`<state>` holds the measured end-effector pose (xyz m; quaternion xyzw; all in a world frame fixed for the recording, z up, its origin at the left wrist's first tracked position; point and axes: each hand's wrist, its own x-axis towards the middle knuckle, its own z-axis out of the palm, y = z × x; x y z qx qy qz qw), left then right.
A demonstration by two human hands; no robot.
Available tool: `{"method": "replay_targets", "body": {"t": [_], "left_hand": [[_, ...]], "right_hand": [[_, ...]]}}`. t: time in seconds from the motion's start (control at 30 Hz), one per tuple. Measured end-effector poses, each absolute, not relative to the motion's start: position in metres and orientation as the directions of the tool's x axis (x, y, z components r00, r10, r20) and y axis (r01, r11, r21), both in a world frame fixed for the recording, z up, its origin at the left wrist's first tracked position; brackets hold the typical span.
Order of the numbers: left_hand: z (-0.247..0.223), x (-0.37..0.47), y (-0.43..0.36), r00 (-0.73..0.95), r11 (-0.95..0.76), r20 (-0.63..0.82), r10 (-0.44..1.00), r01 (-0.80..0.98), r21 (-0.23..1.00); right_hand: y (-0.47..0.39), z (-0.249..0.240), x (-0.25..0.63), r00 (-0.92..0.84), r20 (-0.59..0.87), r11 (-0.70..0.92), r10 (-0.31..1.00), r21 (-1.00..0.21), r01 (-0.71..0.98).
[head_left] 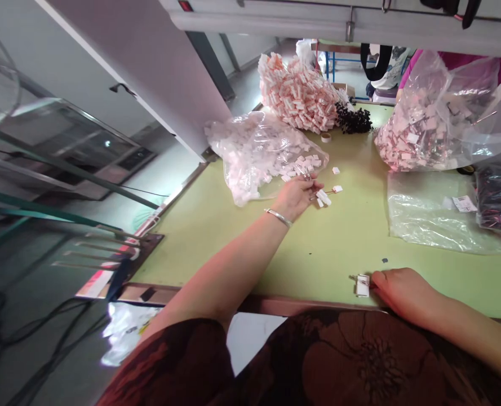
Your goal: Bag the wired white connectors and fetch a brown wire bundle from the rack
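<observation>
Our right hand (396, 290) closes its fingers beside a white connector (363, 286), seemingly gripping its lead, near the counter's (275, 254) front edge. Our left hand (295, 200) curls by loose white pieces (323, 198); we cannot tell its grip. With the clear bag (254, 152) still well stocked, we judge much remains.

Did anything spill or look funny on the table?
A little. One small white piece lies alone on the green table, outside the clear bag of similar ones, so it may have slipped out. A dark fleck near the right hand looks stray too. Nothing looks clearly broken.
</observation>
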<state>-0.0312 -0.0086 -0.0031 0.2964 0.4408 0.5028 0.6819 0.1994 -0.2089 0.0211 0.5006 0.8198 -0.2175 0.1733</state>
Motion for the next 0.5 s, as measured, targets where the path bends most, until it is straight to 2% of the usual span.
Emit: {"method": "replay_targets", "body": {"t": [0.1,0.17,0.27,0.3,0.37,0.43,0.5], "left_hand": [[-0.009,-0.037,-0.01,0.071,0.36,-0.355,0.932,-0.278,0.891],[-0.008,-0.036,-0.011,0.08,0.305,-0.3,0.951,-0.062,0.95],[-0.002,-0.03,-0.01,0.11,0.112,-0.147,0.983,0.276,0.954],[0.001,-0.027,-0.009,0.112,0.065,-0.113,0.987,0.368,0.928],[0.006,-0.02,-0.006,0.122,0.036,-0.114,0.986,0.511,0.859],[0.01,-0.014,-0.005,0.17,0.05,-0.184,0.968,0.585,0.809],[0.019,-0.008,-0.007,0.236,0.029,-0.211,0.949,0.599,0.8]], "right_hand": [[-0.193,0.03,0.212,-0.496,-0.432,0.339,0.753,-0.392,0.855],[-0.178,0.038,0.222,-0.454,-0.366,0.169,0.813,-0.598,0.784],[-0.159,0.055,0.237,-0.286,-0.283,-0.088,0.915,-0.835,0.543],[-0.154,0.062,0.242,-0.22,-0.233,-0.107,0.947,-0.877,0.468],[-0.147,0.082,0.253,-0.061,-0.06,-0.032,0.996,-0.919,0.393],[-0.138,0.108,0.269,0.113,0.134,0.073,0.985,-0.899,0.433],[-0.123,0.139,0.291,0.255,0.276,0.09,0.927,-0.821,0.563]]}}
